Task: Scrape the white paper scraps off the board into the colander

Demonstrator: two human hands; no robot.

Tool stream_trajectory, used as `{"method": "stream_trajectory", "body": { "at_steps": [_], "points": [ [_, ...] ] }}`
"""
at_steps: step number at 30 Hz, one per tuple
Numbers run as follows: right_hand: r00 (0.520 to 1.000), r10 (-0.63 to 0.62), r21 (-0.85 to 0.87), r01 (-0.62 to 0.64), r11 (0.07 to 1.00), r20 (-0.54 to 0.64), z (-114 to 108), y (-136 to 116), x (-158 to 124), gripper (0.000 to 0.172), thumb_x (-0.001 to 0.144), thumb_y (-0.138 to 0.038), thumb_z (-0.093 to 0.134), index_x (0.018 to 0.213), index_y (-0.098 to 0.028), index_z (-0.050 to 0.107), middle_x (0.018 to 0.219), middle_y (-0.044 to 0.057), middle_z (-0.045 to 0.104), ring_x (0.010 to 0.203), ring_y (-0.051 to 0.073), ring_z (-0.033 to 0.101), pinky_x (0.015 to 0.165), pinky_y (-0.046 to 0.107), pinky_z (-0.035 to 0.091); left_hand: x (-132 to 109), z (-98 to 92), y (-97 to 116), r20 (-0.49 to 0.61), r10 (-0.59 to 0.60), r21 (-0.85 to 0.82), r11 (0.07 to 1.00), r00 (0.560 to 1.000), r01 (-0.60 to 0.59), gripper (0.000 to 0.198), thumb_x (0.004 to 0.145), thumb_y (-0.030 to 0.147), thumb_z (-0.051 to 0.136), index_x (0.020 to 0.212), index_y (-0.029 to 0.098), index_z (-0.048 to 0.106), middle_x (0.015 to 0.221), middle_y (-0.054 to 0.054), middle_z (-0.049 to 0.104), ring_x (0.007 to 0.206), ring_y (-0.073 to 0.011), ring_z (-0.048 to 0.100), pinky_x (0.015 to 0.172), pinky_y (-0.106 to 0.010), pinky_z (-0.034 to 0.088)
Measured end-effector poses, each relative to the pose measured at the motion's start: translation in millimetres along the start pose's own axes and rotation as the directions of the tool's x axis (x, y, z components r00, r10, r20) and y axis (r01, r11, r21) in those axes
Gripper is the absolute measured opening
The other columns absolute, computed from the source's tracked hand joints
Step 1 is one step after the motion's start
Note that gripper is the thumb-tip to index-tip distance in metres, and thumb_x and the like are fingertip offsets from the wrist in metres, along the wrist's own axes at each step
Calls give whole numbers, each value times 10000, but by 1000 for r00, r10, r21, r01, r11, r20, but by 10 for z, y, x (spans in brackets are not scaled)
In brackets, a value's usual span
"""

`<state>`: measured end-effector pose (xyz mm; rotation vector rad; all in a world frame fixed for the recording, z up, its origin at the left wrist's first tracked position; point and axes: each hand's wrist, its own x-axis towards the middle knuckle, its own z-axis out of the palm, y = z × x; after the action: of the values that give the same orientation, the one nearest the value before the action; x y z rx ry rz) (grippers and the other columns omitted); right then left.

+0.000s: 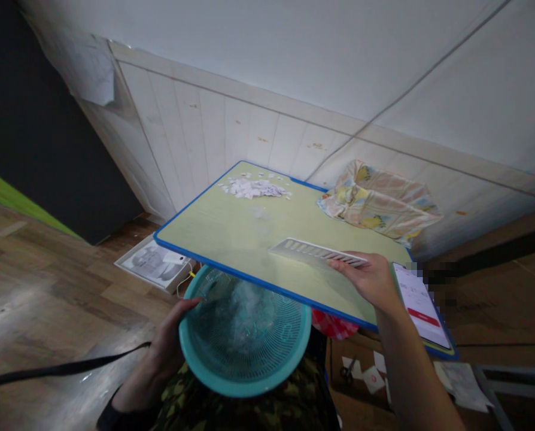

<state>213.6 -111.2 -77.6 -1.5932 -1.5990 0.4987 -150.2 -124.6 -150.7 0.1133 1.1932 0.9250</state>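
Fingers of the right hand [373, 278] are closed on the right end of a white slotted strip [315, 251]. The strip lies flat on the green lap table [231, 230], its long axis running left and slightly far from the grip. A pile of white scraps [254, 188] sits well beyond it, near the far edge. The left hand [171, 335] clasps the rim of a teal mesh basket [231, 389], held just below the table's near-left edge. A phone [422, 305] lies at the table's right end.
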Motion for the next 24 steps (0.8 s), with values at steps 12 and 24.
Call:
{"method": "stream_trajectory", "body": {
  "at_steps": [12,24],
  "points": [
    [999,-38,-49,40,998,27,-37,-48,-229,141,747,-431,776,808,-314,827,812,35,793,696,312,752,634,416,607,13,10,-1,13,1,-15,1000,1000,-1,278,930,115,528,757,19,724,719,-183,715,580,-254,687,609,-347,607],
    [988,-125,-20,128,992,86,5,-249,-368,104,787,-310,768,811,-228,826,783,35,794,650,232,758,626,297,613,43,-33,-9,53,-28,-51,998,998,31,316,940,137,507,757,18,736,706,-166,706,597,-243,678,622,-343,590]
  ]
}}
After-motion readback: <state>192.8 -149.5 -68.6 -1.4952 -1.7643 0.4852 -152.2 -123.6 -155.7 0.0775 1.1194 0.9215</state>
